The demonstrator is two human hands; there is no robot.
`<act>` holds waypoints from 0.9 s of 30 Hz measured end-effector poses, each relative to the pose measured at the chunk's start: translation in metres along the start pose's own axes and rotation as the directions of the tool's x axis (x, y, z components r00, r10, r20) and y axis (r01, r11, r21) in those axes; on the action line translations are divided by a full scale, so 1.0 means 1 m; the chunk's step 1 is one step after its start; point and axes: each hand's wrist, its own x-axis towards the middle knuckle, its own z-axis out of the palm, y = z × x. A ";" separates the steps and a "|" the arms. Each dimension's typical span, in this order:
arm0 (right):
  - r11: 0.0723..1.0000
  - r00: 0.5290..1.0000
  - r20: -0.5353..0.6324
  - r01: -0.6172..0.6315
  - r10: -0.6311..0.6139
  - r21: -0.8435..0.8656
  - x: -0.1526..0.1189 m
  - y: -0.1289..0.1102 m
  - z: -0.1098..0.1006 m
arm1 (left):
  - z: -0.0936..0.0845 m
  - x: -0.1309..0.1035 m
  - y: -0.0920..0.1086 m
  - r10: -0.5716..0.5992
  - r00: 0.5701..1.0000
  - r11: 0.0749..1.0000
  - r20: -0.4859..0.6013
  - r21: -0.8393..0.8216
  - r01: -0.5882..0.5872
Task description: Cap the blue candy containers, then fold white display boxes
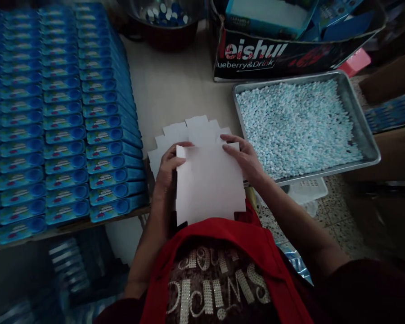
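A white die-cut cardboard sheet (211, 184) is held in front of my body, its lower edge against my red apron. My left hand (170, 164) grips its upper left corner, thumb on top. At the upper right corner, my right hand (241, 155) pinches the same sheet with the thumb on its face and the fingers behind. Just beyond, more white cardboard blanks (197, 128) lie fanned out on the table, partly covered by the held one. The undersides of both hands are hidden.
Rows of stacked blue boxes (103, 148) fill the table's left side. A metal tray (367, 130) of small pale-blue and white candies lies at right. Behind it stands a black printed carton (286, 56) holding blue packaging. A dark red bowl (168, 38) is at the back.
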 end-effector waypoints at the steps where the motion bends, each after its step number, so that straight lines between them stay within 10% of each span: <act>1: 0.999 0.999 -0.047 0.022 -0.024 -0.030 0.001 0.001 0.003 | 0.004 -0.003 -0.001 0.027 0.999 0.999 -0.047 -0.026 -0.028; 7: 0.958 0.987 0.074 0.155 -0.142 -0.240 -0.010 0.008 0.002 | 0.004 -0.020 -0.018 0.148 0.979 0.982 -0.143 0.137 -0.128; 11: 0.499 0.859 0.417 0.512 -0.296 -0.699 -0.009 0.003 0.004 | -0.004 -0.014 -0.025 0.224 0.966 0.942 -0.126 0.281 -0.182; 15: 0.215 0.917 0.376 0.396 -0.131 -0.893 0.023 -0.005 0.017 | 0.003 0.004 -0.023 0.229 0.968 0.954 -0.099 0.219 -0.204; 22: 0.089 0.882 0.461 0.469 -0.099 -0.879 0.044 -0.020 0.032 | 0.021 0.035 -0.025 0.326 0.916 0.924 -0.233 0.283 -0.257; 27: 0.328 0.941 0.248 0.315 -0.231 -0.891 0.032 0.001 0.028 | 0.034 0.025 -0.027 0.418 0.866 0.879 -0.275 0.365 -0.308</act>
